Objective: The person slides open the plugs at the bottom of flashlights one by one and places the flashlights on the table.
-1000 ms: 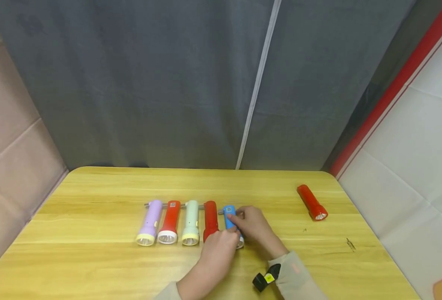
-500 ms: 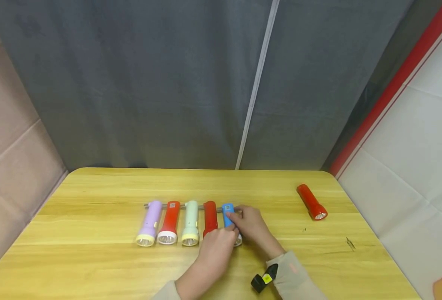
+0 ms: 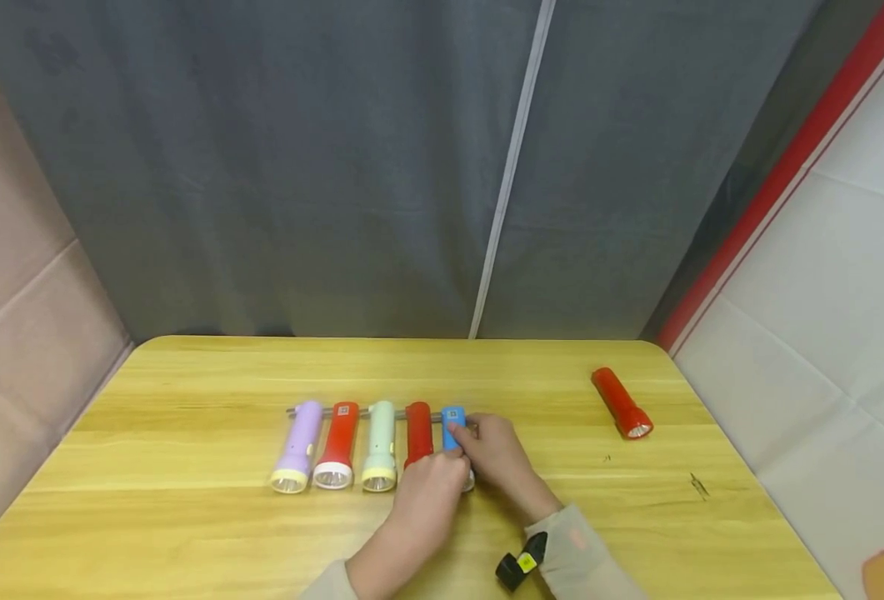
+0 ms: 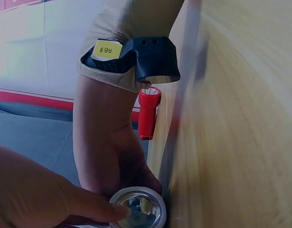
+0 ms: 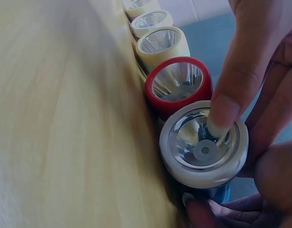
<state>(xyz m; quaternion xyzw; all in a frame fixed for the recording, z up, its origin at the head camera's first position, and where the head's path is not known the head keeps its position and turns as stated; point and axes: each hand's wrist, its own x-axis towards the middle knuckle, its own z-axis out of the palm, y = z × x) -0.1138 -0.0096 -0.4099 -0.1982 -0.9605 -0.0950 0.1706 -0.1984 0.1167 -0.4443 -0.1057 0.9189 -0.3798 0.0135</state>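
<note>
A blue flashlight (image 3: 452,425) with a white-rimmed lens (image 5: 205,145) lies at the right end of a row on the table. My left hand (image 3: 430,492) grips its lens end, the thumb over the lens and fingers behind the head. My right hand (image 3: 497,450) holds the body from the right, thumb on top. Beside it on the left is a red flashlight (image 3: 418,429), its lens end hidden by my left hand in the head view. Further left lie a pale green flashlight (image 3: 380,442), a white-rimmed red flashlight (image 3: 339,437) and a purple flashlight (image 3: 302,437).
Another red flashlight (image 3: 621,404) lies apart at the table's right. A thin grey strip (image 3: 436,417) shows between the flashlights' rear ends. The wooden table (image 3: 187,517) meets a grey curtain (image 3: 299,183) at the back. A black wrist camera (image 3: 520,565) sits on my right wrist.
Both hands have shifted the blue flashlight slightly left, closer to the red one, and it lies straighter than before. The other flashlights stay in place; the head view has drifted a little.
</note>
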